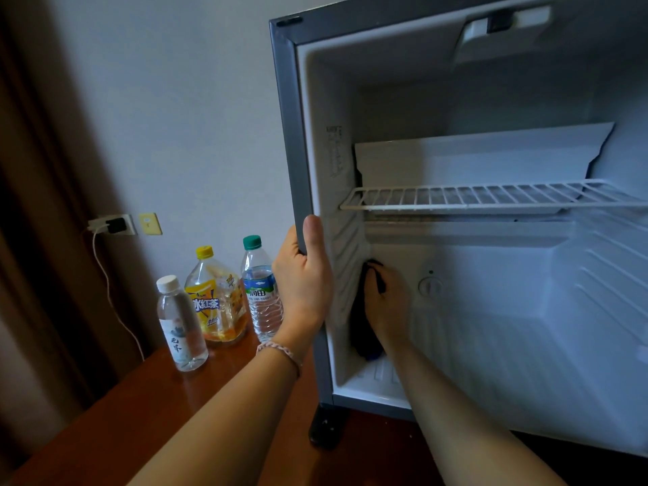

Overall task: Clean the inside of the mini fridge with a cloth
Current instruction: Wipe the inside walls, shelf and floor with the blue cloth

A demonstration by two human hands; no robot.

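Note:
The open mini fridge (292, 135) stands on a wooden table, its white inside facing me. My left hand (304, 275) grips the fridge's grey left front edge, thumb on the front face. My right hand (384, 303) reaches inside and holds a dark cloth (361, 331) against the lower left inner wall. Part of the cloth hangs down below the hand; a blue bit shows at its bottom. A white wire shelf (491, 196) crosses the middle of the fridge above my right hand.
Three bottles stand on the wooden table (140, 408) left of the fridge: a white-capped one (180, 324), a yellow-capped tea bottle (217, 296) and a green-capped water bottle (261, 289). A wall socket with a charger and white cable (112, 224) sits behind them.

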